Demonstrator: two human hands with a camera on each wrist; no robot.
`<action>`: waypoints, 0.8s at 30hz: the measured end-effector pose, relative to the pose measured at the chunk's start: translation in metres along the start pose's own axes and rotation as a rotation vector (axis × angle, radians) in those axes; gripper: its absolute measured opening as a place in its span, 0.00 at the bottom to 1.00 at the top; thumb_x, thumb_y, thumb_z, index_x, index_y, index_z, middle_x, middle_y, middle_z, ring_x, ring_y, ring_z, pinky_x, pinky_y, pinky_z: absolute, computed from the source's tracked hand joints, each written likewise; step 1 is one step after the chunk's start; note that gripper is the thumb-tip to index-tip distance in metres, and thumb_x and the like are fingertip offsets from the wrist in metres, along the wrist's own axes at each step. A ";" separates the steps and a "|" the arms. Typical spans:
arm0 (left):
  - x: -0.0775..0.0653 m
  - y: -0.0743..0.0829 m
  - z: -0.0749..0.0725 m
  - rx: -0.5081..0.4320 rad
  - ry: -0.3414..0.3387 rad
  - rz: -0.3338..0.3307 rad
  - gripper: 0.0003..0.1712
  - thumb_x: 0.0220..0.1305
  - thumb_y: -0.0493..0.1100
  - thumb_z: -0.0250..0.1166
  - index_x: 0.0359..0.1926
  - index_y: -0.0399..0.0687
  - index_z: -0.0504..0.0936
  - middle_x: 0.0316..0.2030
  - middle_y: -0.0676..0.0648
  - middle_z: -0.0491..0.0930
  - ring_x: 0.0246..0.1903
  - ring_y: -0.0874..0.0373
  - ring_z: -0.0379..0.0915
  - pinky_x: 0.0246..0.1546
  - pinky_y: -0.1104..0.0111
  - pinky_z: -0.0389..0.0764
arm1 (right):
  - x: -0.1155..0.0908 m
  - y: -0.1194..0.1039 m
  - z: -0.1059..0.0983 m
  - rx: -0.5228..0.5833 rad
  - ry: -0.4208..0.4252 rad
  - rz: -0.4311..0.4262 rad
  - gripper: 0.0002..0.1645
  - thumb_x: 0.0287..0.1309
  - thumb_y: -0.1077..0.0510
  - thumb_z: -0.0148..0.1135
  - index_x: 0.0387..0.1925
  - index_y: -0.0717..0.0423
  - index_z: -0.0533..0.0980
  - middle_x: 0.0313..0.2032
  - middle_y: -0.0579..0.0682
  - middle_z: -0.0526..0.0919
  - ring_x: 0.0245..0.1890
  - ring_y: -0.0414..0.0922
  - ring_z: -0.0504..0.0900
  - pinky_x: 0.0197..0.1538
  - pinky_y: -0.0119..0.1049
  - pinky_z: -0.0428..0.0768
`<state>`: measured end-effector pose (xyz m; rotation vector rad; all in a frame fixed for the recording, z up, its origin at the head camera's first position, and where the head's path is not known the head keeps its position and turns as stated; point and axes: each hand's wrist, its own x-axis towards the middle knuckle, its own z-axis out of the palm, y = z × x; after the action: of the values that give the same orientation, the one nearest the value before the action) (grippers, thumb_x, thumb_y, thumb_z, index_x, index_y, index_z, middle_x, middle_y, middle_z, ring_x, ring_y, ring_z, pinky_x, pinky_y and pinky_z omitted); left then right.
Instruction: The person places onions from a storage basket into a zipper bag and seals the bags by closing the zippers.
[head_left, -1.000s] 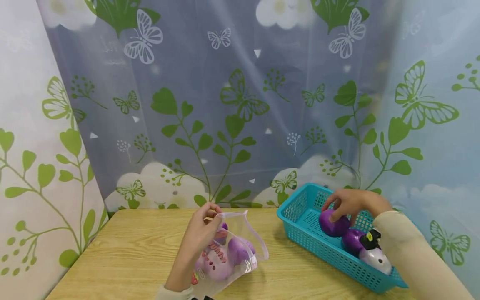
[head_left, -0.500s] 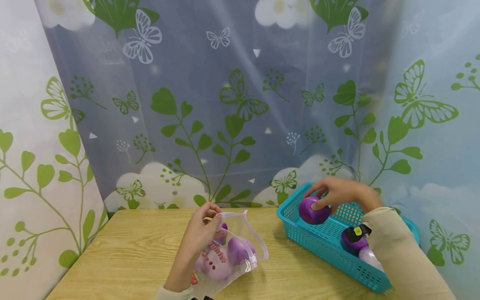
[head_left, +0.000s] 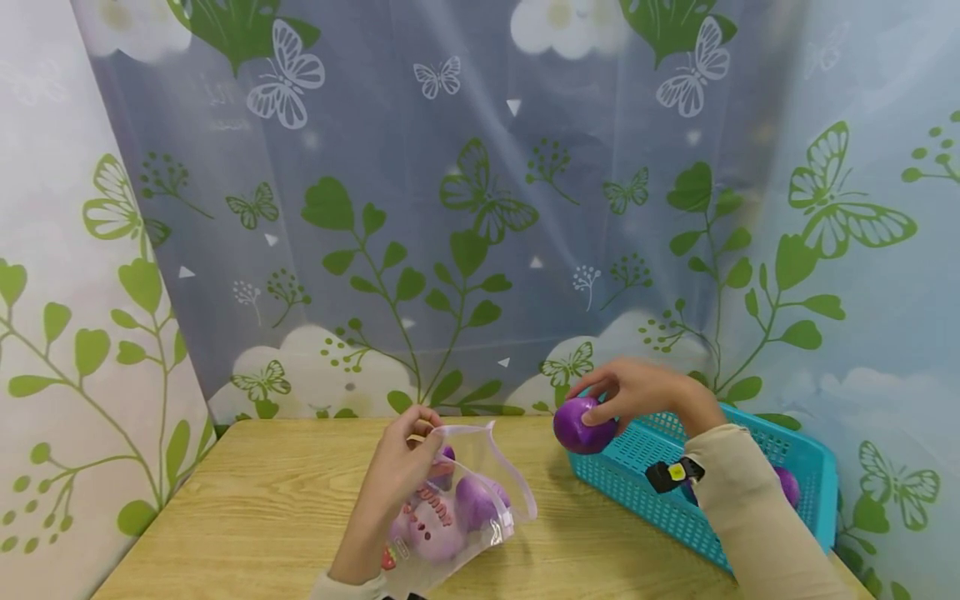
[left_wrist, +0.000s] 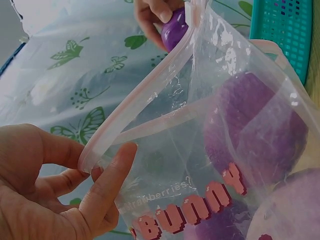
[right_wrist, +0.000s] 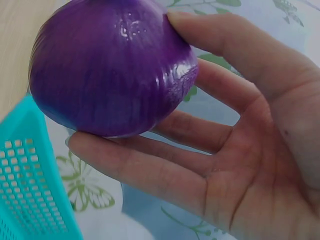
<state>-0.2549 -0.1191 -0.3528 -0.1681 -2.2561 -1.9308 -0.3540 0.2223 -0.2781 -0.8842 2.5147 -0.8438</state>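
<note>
My left hand (head_left: 403, 460) pinches the top edge of a clear zip bag (left_wrist: 187, 211) with a pink rim and "BUNNY" lettering. The bag's mouth gapes toward the right. Inside it lie several round purple and pale items, among them a purple one (left_wrist: 255, 127) seen through the plastic. My right hand (head_left: 637, 393) grips a glossy purple onion (right_wrist: 110, 70) between thumb and fingers. It holds the onion (head_left: 581, 427) above the left end of the turquoise basket (head_left: 637, 492), right of the bag. Another purple item (head_left: 786, 486) shows partly in the basket behind the sleeve.
Both the bag and the basket rest on a wooden table (head_left: 277, 492). A patterned curtain (head_left: 390, 250) with butterflies and leaves hangs behind the table's back edge. The right sleeve (head_left: 757, 508) crosses over the basket and hides part of its contents.
My right hand has lifted the purple onion from inside the basket and carried it left, to the basket's left rim. The left hand and bag have stayed in place.
</note>
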 end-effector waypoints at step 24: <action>-0.001 0.001 0.001 0.005 0.007 -0.011 0.04 0.74 0.33 0.57 0.47 0.37 0.75 0.43 0.40 0.74 0.34 0.53 0.78 0.37 0.62 0.94 | 0.031 -0.051 0.061 -0.033 -0.042 -0.212 0.26 0.64 0.50 0.70 0.62 0.51 0.80 0.54 0.54 0.87 0.48 0.45 0.88 0.47 0.33 0.90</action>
<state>-0.2538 -0.1179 -0.3518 -0.1491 -2.2618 -1.9281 -0.3243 0.1438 -0.2961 -1.1832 2.4351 -0.8394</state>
